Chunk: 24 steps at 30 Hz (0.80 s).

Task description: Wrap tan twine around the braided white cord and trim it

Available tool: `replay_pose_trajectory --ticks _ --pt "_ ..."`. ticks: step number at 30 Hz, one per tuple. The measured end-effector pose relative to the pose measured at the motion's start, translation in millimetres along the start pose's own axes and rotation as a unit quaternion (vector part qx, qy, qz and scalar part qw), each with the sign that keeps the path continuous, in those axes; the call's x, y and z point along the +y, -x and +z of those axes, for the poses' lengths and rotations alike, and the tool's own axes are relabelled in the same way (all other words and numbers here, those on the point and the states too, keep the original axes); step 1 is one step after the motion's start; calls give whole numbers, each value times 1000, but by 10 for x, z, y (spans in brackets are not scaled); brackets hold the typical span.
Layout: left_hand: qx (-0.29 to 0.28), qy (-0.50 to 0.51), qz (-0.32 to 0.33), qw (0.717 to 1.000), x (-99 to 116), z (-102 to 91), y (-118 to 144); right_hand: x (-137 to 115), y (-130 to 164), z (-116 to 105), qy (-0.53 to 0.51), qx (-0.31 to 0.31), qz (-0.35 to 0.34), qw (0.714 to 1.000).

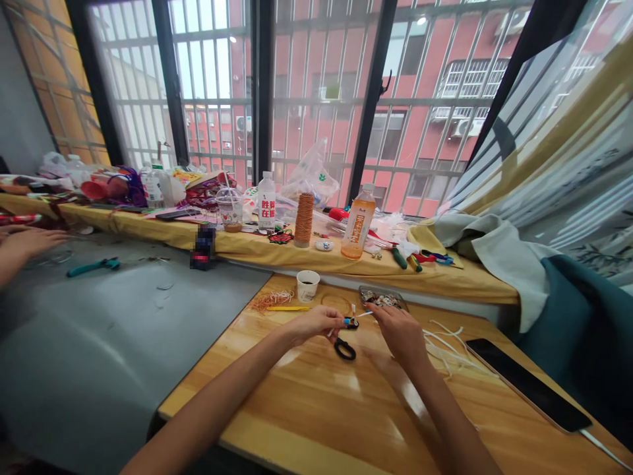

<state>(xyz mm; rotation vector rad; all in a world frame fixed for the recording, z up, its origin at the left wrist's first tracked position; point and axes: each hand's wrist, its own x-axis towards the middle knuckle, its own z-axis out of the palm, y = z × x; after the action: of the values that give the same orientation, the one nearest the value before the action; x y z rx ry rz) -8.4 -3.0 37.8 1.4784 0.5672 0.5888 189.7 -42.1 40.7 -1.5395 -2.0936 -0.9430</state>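
Over the wooden table, my left hand is closed in a pinch on a short white cord. A small blue bit shows at its fingertips, too small to name. My right hand is closed at the cord's other end, its fingertips partly hidden behind the hand. Black-handled scissors lie just below my left fingers, their blades hidden. Behind my right fingers sits a clear tray of small mixed pieces. Loose white cords spread to the right of my right hand.
A paper cup of dark liquid, a yellow tool and orange thread scraps lie beyond my left hand. A phone lies right. Bottles and a thread cone line the sill. Another person's hand is far left, near teal pliers.
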Motion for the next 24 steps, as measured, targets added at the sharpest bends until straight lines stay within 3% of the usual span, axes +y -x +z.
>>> replay_pose_trajectory --ticks 4,6,9,11,13,15,18,20,24 --pt "-64 160 -46 984 -26 89 8 -44 5 -7 -24 44 34 998" --pt "-61 192 -43 979 -4 92 6 -49 6 12 -68 53 88 992" --pt "59 232 60 969 116 -65 22 -53 -2 71 -155 84 206 963" --pt "192 269 170 928 226 -265 55 -115 -28 110 -222 85 224 945" --pt "296 296 239 876 310 -471 92 -276 -87 136 -291 36 166 941" --pt "346 302 261 849 337 -617 114 -536 -187 154 -335 -47 69 939" --pt "354 298 246 852 289 -672 106 -987 -406 192 -292 -127 -40 947" --pt "333 300 227 865 252 -639 94 -1225 -569 232 -222 -171 -73 957" --pt "278 277 231 890 268 -617 111 -1406 -776 283 -139 -248 -112 952"
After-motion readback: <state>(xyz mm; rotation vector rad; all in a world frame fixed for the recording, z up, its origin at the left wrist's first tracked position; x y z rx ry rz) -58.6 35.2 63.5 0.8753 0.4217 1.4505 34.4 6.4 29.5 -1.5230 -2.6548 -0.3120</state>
